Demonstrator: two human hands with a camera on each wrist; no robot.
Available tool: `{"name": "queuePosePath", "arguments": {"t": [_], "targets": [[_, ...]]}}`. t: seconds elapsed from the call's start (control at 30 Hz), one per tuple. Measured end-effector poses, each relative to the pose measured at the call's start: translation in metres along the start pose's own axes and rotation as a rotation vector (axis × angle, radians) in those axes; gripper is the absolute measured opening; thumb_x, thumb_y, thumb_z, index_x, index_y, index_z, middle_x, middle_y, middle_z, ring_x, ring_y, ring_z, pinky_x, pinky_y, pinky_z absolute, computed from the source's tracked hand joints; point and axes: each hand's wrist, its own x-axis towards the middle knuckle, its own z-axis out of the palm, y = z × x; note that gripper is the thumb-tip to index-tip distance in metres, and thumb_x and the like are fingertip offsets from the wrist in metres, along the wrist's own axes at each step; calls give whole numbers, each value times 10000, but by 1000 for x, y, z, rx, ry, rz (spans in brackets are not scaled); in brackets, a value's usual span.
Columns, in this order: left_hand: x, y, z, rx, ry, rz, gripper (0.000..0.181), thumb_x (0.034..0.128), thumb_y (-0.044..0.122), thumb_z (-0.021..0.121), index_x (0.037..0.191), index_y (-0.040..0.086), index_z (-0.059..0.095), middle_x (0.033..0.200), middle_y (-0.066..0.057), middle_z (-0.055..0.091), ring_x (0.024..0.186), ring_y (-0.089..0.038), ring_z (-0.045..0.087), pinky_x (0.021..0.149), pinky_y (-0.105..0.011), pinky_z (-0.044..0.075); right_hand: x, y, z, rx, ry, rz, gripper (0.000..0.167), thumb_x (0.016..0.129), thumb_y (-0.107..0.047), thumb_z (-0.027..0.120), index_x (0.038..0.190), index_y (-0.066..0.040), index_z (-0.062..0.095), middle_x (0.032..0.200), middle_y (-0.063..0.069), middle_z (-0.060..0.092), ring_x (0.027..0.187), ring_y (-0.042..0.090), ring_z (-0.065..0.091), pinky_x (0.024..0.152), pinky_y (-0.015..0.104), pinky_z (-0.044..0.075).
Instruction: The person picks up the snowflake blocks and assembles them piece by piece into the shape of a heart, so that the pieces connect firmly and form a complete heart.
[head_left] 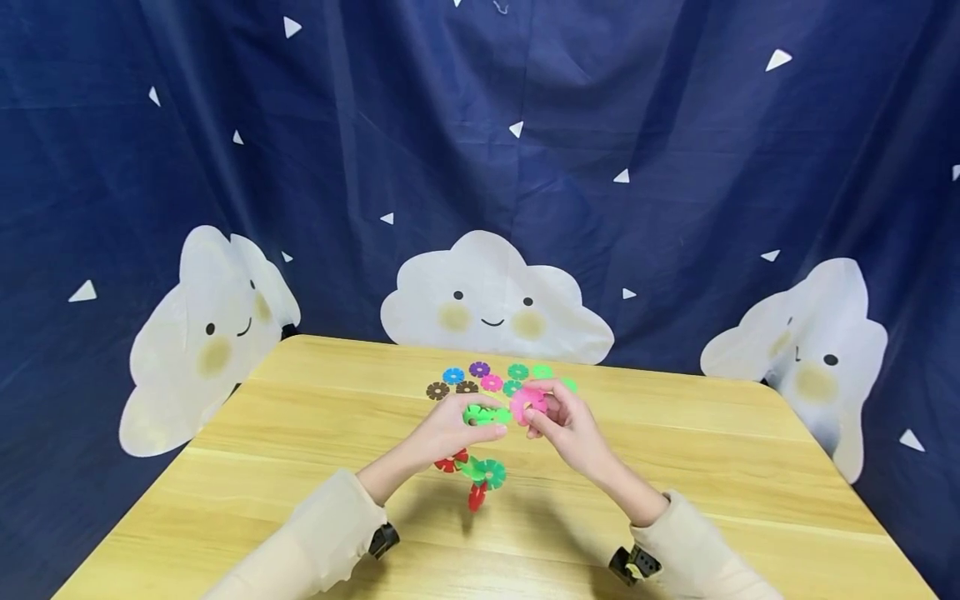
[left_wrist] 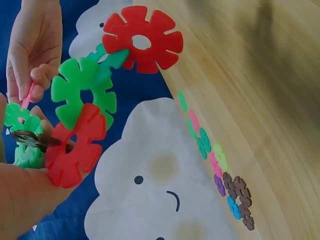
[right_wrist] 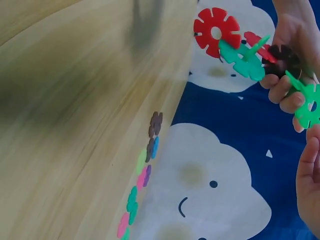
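Note:
My left hand (head_left: 447, 431) grips a chain of slotted flower-shaped plastic discs joined edge to edge. In the left wrist view it runs from a light green disc (left_wrist: 35, 122) through a brown disc (left_wrist: 25, 138), a red disc (left_wrist: 62, 167) and a green disc (left_wrist: 65, 97) to a teal disc (left_wrist: 102, 75) and a red end disc (left_wrist: 116, 31). Below the left hand the chain's far part hangs over the table. Between thumb and fingers, my right hand (head_left: 577, 433) pinches a pink disc (head_left: 521, 400), its edge at the light green disc. Whether they interlock cannot be told.
Loose discs lie on the wooden table (head_left: 315, 417) beyond the hands, among them a blue disc (head_left: 453, 371), a purple disc (head_left: 480, 365), a brown disc (head_left: 437, 390) and a teal disc (head_left: 517, 367). A dark blue curtain (head_left: 450, 167) with white clouds hangs behind the table.

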Motion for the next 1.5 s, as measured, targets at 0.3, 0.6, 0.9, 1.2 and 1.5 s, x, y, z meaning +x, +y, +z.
{"name": "queuePosePath", "arguments": {"t": [0.3,0.6,0.9,1.2,1.5], "targets": [[0,-1,1,-6,-33,97,402,864,236,624,1187,4,565,1245,-162,535,1096,-250,486,913,-438,411,-5,1,2,-54,69,-125,290,847,109,536,1130,137,479,797,266,605,598,103,591,568,246,522],[1,3,3,-2,-50,125,410,857,242,635,1187,9,568,1209,-137,570,840,-189,470,854,-408,407,-7,-3,9,-128,97,-135,288,830,108,561,1112,118,500,779,229,639,588,170,613,558,268,527],[8,8,6,11,-77,121,394,868,206,619,1181,-26,561,1214,-164,557,1132,-281,481,928,-470,401,-8,3,15,-66,158,-234,316,771,202,556,1078,170,488,722,267,605,561,101,590,543,205,511],[6,-1,1,-56,-82,67,380,883,231,600,1190,9,570,1229,-141,550,969,-200,498,877,-392,426,-6,8,13,-58,65,-213,340,843,115,535,1175,149,468,792,260,611,608,150,610,589,265,529],[4,-1,-3,-146,-101,0,387,901,234,574,1213,7,545,1138,-171,584,972,-239,582,843,-384,466,-2,6,9,-100,67,-204,333,835,167,499,1164,115,480,682,185,577,552,163,588,565,274,524]]}}
